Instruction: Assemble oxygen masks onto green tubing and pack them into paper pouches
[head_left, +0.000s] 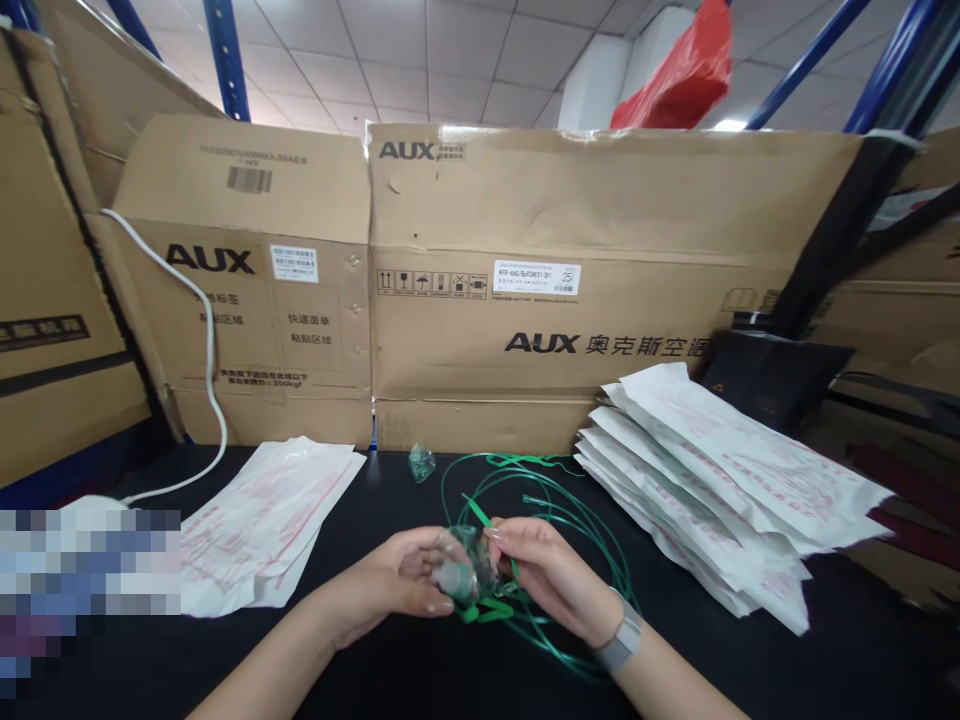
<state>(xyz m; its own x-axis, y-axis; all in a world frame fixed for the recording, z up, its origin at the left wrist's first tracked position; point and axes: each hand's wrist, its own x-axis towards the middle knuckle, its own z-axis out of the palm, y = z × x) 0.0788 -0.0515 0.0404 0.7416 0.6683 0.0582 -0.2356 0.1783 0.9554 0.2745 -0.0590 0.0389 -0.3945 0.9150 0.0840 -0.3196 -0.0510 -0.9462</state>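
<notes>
Now, a clear oxygen mask (pixel 469 570) sits between the cupped left hand (pixel 394 580) and pinching right hand (pixel 551 585), green tubing (pixel 559 510) alongside.

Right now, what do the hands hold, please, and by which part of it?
The left hand and the right hand hold a clear plastic oxygen mask by its body, one hand at each side.

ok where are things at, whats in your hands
Left hand and right hand both on clear plastic face mask. Green tubing looped under right hand. White pouch stack off to the right.
</notes>
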